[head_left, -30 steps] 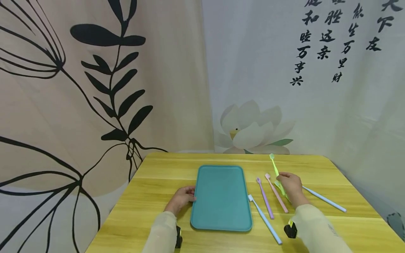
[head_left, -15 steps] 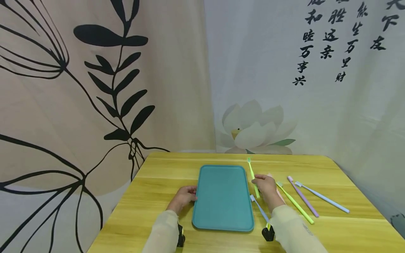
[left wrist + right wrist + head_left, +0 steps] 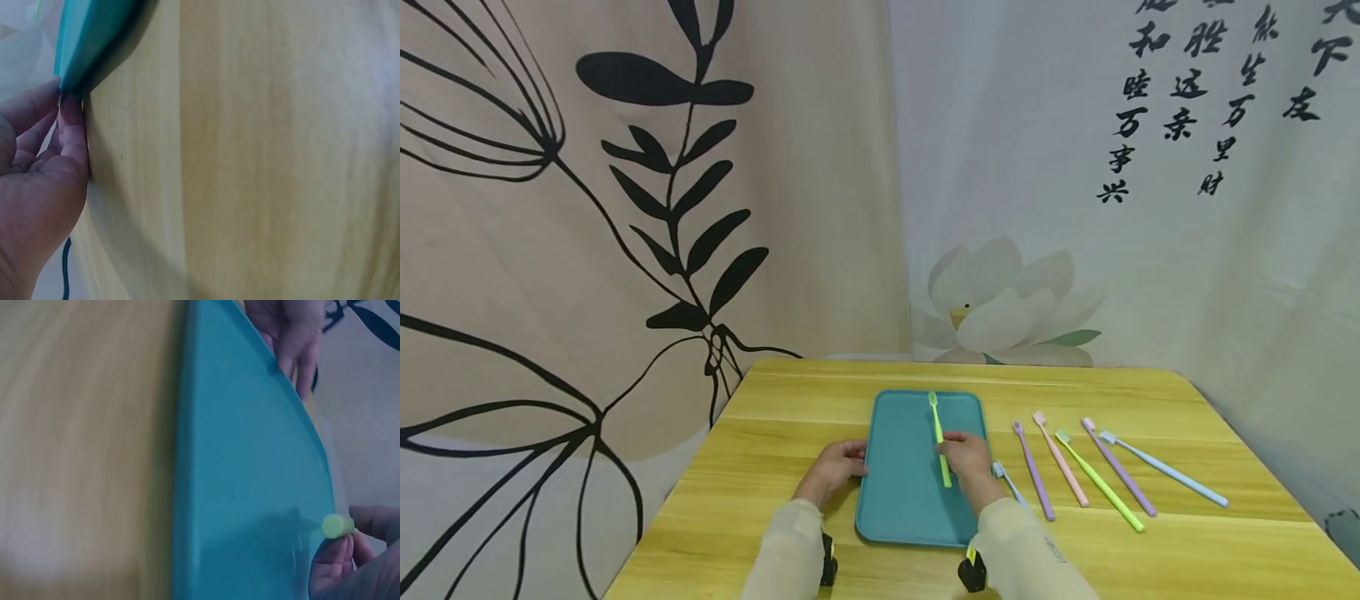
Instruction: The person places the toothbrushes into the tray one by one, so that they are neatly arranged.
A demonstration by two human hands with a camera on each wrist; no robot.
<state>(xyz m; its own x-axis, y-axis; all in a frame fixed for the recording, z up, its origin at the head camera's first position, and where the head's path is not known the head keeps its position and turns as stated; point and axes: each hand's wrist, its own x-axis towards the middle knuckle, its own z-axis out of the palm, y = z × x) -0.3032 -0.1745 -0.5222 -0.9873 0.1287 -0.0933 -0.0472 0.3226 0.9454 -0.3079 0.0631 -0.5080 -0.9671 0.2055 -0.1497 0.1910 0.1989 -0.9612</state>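
Observation:
A yellow-green toothbrush [image 3: 937, 423] is pinched between the thumb and fingers of my right hand [image 3: 968, 462], above the teal tray [image 3: 897, 500]. Its bristle end points toward the tray's far edge. In the right wrist view the round handle end [image 3: 336, 526] sticks out past my thumb, and a shadow falls on the tray. My left hand [image 3: 832, 472] grips the tray's left edge; the left wrist view has the thumb above the rim [image 3: 78, 78] and fingers at its underside.
Right of the tray lie several toothbrushes: a purple one [image 3: 1033, 472], a pink one [image 3: 1062, 462], a green one [image 3: 1101, 483], another purple one [image 3: 1120, 468] and a blue one [image 3: 1168, 471]. A second blue toothbrush [image 3: 1009, 481] is partly hidden by my right sleeve [image 3: 1026, 554].
My right hand has carried the yellow-green toothbrush leftward from among the other toothbrushes to over the tray. One purple toothbrush appears farther right, uncovered. My left hand stays at the tray's edge.

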